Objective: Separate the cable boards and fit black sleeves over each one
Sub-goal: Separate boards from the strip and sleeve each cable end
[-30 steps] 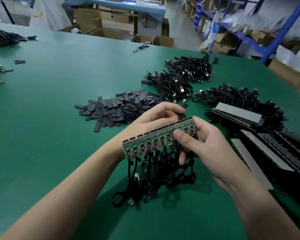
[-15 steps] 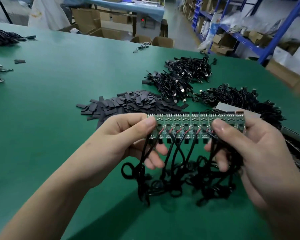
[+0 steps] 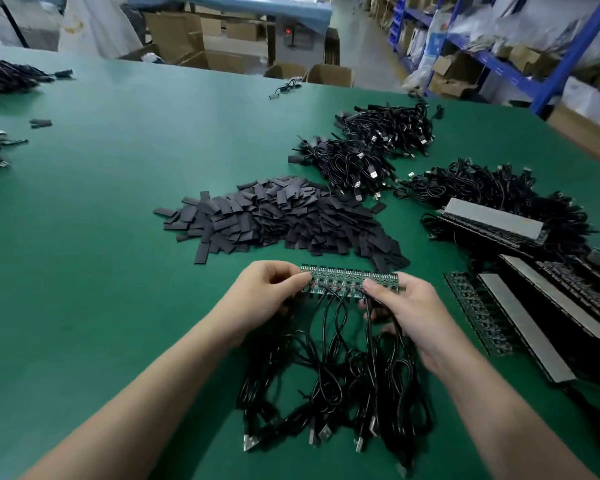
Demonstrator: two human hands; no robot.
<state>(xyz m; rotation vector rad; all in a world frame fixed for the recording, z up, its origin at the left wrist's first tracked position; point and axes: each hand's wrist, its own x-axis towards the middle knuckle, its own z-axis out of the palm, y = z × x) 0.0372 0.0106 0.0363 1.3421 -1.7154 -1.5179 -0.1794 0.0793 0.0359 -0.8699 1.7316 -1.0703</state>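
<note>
A green strip of joined cable boards [image 3: 343, 279] lies level just above the green table. My left hand [image 3: 262, 296] pinches its left end and my right hand [image 3: 406, 306] pinches its right end. Black USB cables [image 3: 340, 386] hang from the boards and spread on the table toward me. Behind the strip lies a big pile of flat black sleeves [image 3: 278, 216].
Piles of black cables [image 3: 368, 147] lie at the back right. Stacked board strips with cables [image 3: 520, 271] fill the right side. More cable heaps [image 3: 0, 77] sit at the far left. Cardboard boxes and blue shelving stand beyond the green table [image 3: 84, 237].
The board strip went from tilted to level, then moved down and away from me toward the table. Its cables now lie spread on the surface. Both hands keep their hold.
</note>
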